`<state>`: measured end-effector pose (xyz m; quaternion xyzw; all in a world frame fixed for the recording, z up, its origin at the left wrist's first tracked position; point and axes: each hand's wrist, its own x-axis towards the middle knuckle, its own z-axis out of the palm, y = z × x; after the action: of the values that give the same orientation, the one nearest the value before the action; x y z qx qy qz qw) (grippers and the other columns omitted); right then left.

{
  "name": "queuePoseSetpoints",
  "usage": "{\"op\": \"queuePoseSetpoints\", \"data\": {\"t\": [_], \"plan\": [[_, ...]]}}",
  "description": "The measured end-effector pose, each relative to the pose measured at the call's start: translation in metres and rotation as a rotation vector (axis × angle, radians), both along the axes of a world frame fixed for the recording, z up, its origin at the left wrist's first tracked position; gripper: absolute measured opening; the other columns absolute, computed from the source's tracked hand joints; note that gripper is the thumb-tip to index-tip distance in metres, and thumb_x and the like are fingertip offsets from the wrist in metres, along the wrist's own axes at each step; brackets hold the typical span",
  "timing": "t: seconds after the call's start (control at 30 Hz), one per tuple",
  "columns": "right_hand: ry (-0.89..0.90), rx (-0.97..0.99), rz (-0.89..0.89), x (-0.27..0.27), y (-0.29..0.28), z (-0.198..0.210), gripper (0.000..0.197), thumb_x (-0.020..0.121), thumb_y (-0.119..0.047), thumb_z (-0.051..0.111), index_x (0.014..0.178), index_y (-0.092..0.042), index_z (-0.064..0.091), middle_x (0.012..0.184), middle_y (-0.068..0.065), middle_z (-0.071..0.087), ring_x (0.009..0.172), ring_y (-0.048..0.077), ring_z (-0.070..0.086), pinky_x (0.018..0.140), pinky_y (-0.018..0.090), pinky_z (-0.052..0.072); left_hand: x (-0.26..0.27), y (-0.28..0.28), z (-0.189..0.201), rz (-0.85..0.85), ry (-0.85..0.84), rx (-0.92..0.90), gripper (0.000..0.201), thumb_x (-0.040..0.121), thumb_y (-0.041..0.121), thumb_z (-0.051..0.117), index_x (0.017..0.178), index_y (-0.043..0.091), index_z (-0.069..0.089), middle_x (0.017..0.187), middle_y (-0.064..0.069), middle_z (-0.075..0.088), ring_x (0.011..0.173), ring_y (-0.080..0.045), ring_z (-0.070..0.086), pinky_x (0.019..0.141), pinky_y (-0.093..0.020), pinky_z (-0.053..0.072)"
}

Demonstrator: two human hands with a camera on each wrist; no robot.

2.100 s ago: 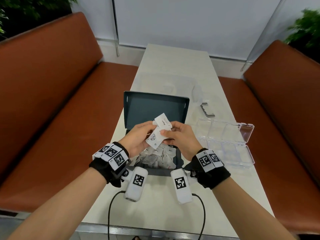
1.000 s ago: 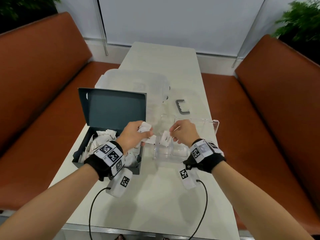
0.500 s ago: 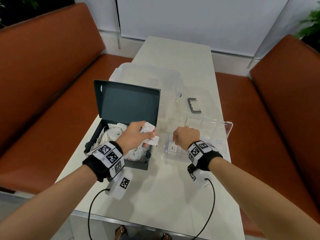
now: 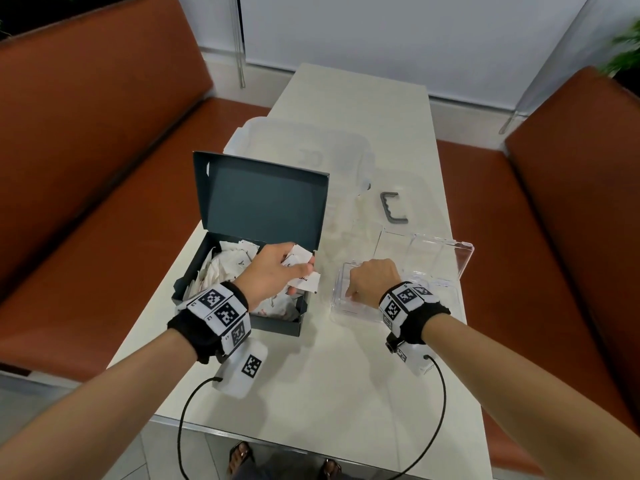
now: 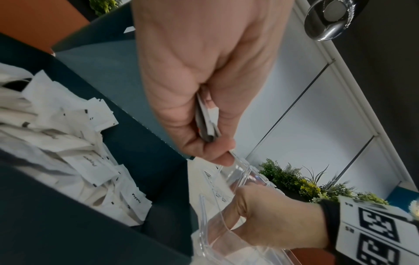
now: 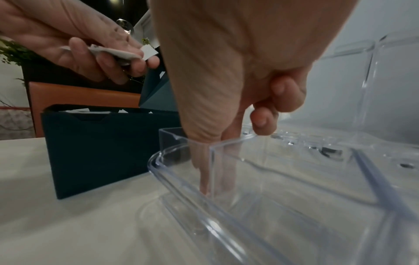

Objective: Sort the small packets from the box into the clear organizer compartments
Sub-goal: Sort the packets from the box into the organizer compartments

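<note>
The right hand (image 4: 372, 280) has two straight fingers (image 6: 205, 172) dipped into the organizer's (image 4: 429, 271) near-left compartment; whether they are holding anything there I can't tell. The left hand (image 4: 273, 271) pinches a few packets (image 4: 304, 275) over the box (image 4: 242, 282). Looks barely begun: the box is heaped with packets, the compartments nearly bare.

Bare forearms, no sleeves. Black fabric wrist bands (image 4: 194, 336) on both wrists, each ringed with white tiles bearing black square-code markers (image 4: 225, 311). White camera pod (image 4: 242, 370) with own code marker hangs under left wrist; similar pod under right wrist. Thin black cable (image 4: 181, 427) trails from each pod. Sandalled feet (image 4: 239, 459) visible below table edge.
</note>
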<state>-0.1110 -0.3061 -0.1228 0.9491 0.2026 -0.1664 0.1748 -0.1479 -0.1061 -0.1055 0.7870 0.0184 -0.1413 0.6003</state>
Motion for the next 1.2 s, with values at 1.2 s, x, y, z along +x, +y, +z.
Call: {"op": "queuePoseSetpoints", "data": {"t": [1.2], "plan": [[0.29,1.855,-0.903,-0.04,0.001,0.07,0.009,0.089,-0.001,0.058,0.083,0.001,0.065,0.074,0.013,0.057,0.06,0.019,0.055,0.059,0.028,0.055,-0.008,-0.02,0.021,0.141,0.132,-0.398,0.01,0.095,0.003,0.057,0.103,0.006,0.063,0.106,-0.013,0.071,0.085,-0.028,0.074,0.056,-0.021,0.054]]}}
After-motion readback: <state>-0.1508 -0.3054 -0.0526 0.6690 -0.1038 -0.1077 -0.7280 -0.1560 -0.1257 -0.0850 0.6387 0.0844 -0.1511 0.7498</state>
